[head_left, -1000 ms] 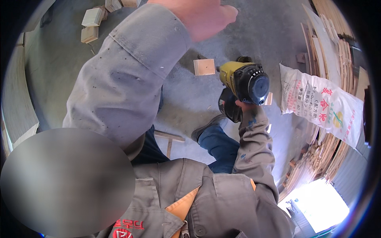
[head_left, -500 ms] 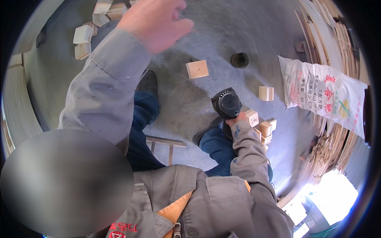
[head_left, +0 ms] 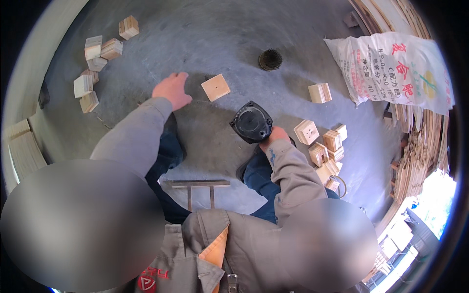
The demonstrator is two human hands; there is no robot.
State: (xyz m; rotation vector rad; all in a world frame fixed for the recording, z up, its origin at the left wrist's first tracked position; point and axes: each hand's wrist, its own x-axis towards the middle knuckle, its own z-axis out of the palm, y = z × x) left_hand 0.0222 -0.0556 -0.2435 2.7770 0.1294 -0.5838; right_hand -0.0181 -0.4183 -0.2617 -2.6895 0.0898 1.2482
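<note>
My left hand [head_left: 172,92] is stretched out over the floor with its fingers apart, holding nothing. Just to its right, not touching it, lies a square wooden block [head_left: 215,87] with a small dark hole in its face. My right hand [head_left: 275,137] grips a black nail gun [head_left: 251,122] by my right knee. The gun's round cap faces up, and its lower part is hidden. Beyond it on the floor stands a dark round coil of nails [head_left: 270,59].
Several wooden blocks [head_left: 83,86] are grouped at the far left, others [head_left: 319,154] right of my right leg. One block [head_left: 320,93] lies alone. A white printed sack [head_left: 391,71] rests by stacked boards [head_left: 420,146] on the right. A small frame [head_left: 200,183] is between my legs.
My left hand has come down and nearer to me, and now shows sharply beside the wooden block. The nail gun has tilted, still in my right hand. The whole view has shifted.
</note>
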